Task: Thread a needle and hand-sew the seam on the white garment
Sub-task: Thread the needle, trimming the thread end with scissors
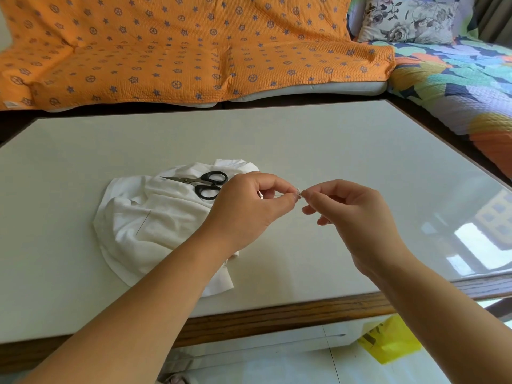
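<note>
- Bare counter [332, 139] spreads wide right of and beyond the white garment [166, 231].
- Scissors [205, 184] lie on the garment's far part, blades pointing left.
- A sofa [166, 51] borders the counter's far edge.

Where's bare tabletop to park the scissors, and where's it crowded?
Free: table between the white garment and the far edge by the orange sofa cover; the right side beyond the right hand; the patch left of the garment. Crowded: the garment, scissors on it, and just right of it, where left hand and right hand pinch a thread.
</note>
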A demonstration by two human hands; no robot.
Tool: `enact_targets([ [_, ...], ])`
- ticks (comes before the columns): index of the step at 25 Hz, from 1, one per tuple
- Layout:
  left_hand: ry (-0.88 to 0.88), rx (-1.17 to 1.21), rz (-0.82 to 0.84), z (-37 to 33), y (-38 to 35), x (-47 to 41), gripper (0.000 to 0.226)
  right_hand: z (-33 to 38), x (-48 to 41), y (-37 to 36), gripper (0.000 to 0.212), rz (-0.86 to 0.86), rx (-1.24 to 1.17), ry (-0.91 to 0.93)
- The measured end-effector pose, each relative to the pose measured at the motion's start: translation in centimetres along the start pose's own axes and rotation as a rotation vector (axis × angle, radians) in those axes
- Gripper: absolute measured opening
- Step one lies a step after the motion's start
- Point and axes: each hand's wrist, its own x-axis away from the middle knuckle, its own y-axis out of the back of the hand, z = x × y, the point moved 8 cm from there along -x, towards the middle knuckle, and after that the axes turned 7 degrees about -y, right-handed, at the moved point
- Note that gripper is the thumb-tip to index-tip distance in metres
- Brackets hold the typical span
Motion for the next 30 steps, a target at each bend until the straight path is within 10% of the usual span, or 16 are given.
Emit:
enact_targets([
  [24, 0.134, 0.063, 0.017, -0.2, -0.4, 0.4, 0.007, 2.6, 1.5, 0.2, 0.020, -0.138, 0.256, 0.368],
  [30, 0.098, 0.021, 0.062, 0.6, -0.4, 0.6, 0.045, 0.3, 0.2, 0.4, 0.008, -0.018, -0.045, -0.003],
])
